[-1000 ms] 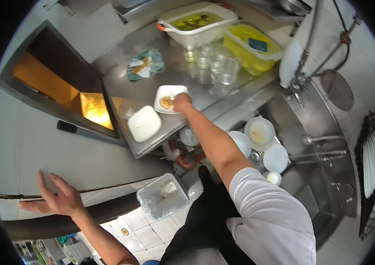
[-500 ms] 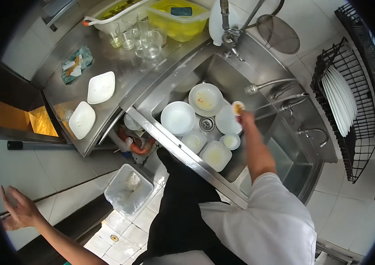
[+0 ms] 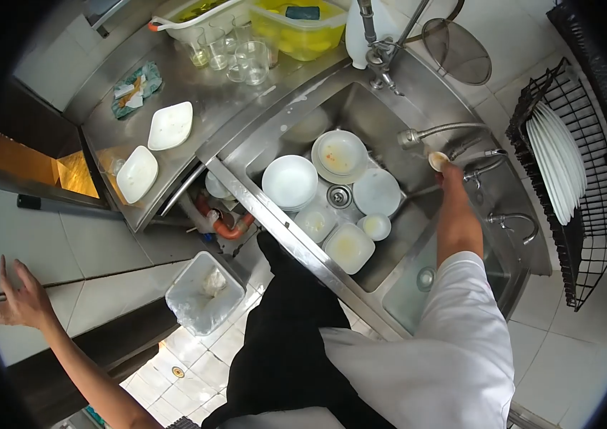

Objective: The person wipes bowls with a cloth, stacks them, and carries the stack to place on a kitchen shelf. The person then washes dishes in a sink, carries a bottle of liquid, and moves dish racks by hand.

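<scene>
The sink (image 3: 296,243) and left worktop (image 3: 207,107) are smooth, shiny metal; the white bowls (image 3: 290,181) look glossy ceramic. Far tumblers (image 3: 252,63) are clear glass, the far yellow tub (image 3: 310,46) translucent plastic.

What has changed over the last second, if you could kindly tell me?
The right hand has lifted the cup out of one dish on the counter and carried it rightward across the sink towards the taps. The left hand stays open; both dishes remain on the counter.
</scene>
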The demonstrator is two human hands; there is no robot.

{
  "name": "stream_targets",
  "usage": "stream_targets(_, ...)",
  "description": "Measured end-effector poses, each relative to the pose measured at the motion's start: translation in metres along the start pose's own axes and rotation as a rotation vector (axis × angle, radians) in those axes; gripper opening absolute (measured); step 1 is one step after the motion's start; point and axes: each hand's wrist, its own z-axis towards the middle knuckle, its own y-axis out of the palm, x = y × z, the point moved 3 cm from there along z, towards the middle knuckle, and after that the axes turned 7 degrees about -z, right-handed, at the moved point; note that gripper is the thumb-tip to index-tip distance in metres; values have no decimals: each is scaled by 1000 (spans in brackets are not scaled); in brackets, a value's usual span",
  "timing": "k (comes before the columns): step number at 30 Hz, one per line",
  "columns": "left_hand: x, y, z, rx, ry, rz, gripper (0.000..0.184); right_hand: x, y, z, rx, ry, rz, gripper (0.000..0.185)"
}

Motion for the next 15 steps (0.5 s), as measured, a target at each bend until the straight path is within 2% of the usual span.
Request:
stream_targets(4, -8, 6, -8, 49, 27, -55, 32, 12, -2, 48, -3, -41, -38, 19)
stream_targets(7, -6, 6, -8, 50, 18, 20, 31, -10, -16, -8, -52, 2, -257, 17)
stream_targets(10, -1, 3, -3, 78, 56, 15, 31, -14, -23, -27, -119, 74, -346, 17)
stream_targets(15, -9, 12, -15, -67, -36, -29, 31, -20, -26, -29, -250, 27, -383, 18)
